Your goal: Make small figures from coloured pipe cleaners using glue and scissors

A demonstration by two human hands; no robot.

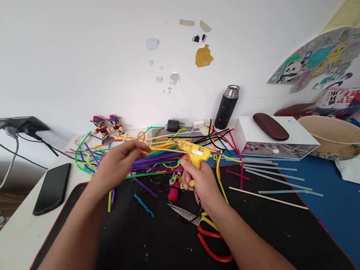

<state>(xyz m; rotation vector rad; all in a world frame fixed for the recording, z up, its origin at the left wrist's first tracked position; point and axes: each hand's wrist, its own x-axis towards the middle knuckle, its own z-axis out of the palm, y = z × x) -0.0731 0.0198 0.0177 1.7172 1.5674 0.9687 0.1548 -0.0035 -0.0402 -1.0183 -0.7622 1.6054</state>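
My right hand (200, 182) is wrapped round the grip of a yellow hot glue gun (194, 152), its nozzle pointing left over a heap of coloured pipe cleaners (156, 156). My left hand (120, 162) hovers over the left part of that heap, palm down, fingers bent and reaching into the strands; whether it grips one I cannot make out. A small pink and yellow pipe-cleaner figure (174, 186) lies on the black mat (120, 247) just left of my right hand. Red-handled scissors (202, 230) lie under my right wrist.
A black phone (53, 187) lies at the left on the white desk. Clear glue sticks (273, 175) and a thin wooden skewer (269, 198) lie right of the mat. Behind stand a white box (272, 141), a black flask (226, 107), a bowl (334, 137) and two small figures (107, 125).
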